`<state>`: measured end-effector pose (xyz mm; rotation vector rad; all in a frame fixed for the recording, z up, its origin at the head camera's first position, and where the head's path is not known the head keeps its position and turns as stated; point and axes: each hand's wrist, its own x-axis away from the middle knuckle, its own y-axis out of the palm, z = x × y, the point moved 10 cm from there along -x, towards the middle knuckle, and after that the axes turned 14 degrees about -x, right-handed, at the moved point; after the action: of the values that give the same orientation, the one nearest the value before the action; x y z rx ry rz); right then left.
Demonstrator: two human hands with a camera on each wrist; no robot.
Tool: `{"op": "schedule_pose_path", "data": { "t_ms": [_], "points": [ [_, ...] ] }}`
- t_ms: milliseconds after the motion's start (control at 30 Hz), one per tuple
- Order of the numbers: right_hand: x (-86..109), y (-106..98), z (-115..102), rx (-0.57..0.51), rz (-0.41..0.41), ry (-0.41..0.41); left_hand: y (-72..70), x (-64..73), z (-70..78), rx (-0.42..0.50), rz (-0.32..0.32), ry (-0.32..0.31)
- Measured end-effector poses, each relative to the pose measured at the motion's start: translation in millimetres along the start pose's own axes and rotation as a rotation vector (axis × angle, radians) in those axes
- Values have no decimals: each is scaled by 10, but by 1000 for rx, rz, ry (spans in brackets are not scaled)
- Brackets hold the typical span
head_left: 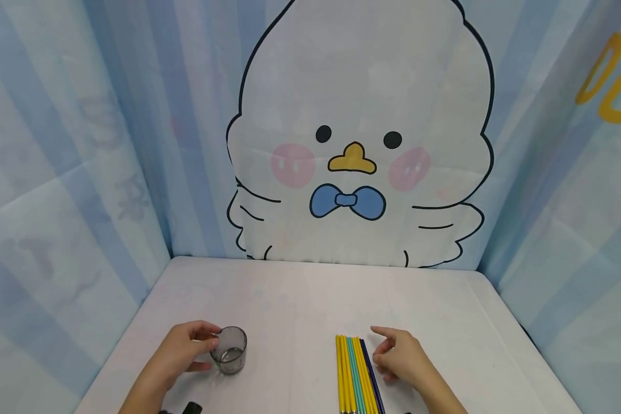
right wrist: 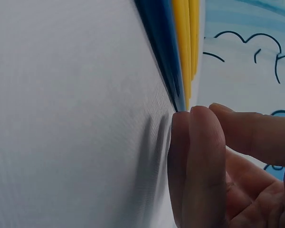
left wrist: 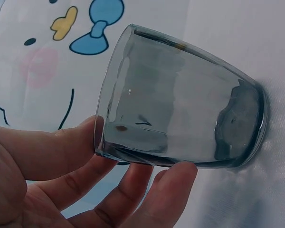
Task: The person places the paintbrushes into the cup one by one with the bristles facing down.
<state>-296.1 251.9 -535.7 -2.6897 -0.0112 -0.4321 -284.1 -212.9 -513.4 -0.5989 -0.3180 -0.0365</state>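
Rear: there it is, a huge white cartoon bird [head_left: 362, 86], blue bow tie [head_left: 345, 200] and all, dominating the striped blue backdrop [head_left: 178, 115] | Left: pale striped fabric wall [head_left: 57, 172], creased | Right: matching wall [head_left: 574, 201], yellow lettering [head_left: 618, 116] up high | Below: white table [head_left: 290, 299], rounded far corners, soft light across it

Soft, even light fills the head view; both wrist views are dimmer and greyer. Blurred shadows streak the white tabletop [right wrist: 61, 118] beside the right hand [right wrist: 240, 190]; faint glints edge the glass [left wrist: 180, 104].
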Motion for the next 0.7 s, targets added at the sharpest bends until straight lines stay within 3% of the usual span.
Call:
{"op": "schedule_pose_path", "data": {
  "t_ms": [433, 700],
  "points": [
    [60, 87, 23, 115, -33, -27, 12, 7, -3, 20, -2, 4],
    [53, 115, 26, 124, -36, -35, 16, 15, -8, 16, 2, -10]
  ]
}}
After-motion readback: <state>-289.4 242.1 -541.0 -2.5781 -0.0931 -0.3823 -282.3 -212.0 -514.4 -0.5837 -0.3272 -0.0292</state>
